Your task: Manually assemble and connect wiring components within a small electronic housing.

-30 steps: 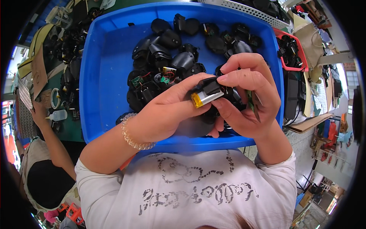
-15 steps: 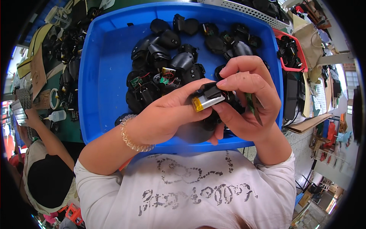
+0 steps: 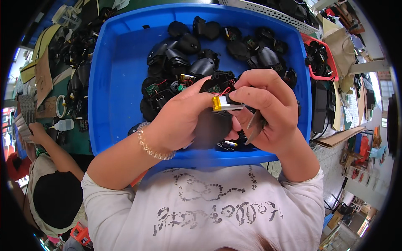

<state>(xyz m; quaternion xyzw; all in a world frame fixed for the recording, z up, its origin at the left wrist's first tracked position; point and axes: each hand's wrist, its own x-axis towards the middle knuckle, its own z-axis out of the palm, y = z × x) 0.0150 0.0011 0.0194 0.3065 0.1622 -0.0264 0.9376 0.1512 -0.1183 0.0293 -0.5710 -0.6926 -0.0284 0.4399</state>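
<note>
My left hand (image 3: pixel 178 115) is closed around an opened black plastic housing (image 3: pixel 222 77). A green circuit board and thin red wires show inside it. In front of the housing is a small silver pouch battery (image 3: pixel 226 103) with yellow tape at one end. The left thumb lies by the taped end, while my right hand (image 3: pixel 270 111) pinches the other end between thumb and fingers. Tucked in the right palm is a metal tool (image 3: pixel 254 125) with two pointed tips aimed downward. Beneath the hands hangs a rounded black shell (image 3: pixel 213 127), partly blurred.
A big blue bin (image 3: pixel 119 83) holds many black housings, some with boards and batteries exposed. To its right stands a red basket (image 3: pixel 335 67) of similar parts; a white perforated tray (image 3: pixel 268 14) is behind. At left, another person's hand (image 3: pixel 38 133) is near a squeeze bottle (image 3: pixel 65 125).
The housing has tilted, so its board and red wires now show. The battery has turned level, and the pointed tool in my right hand has swung toward the left.
</note>
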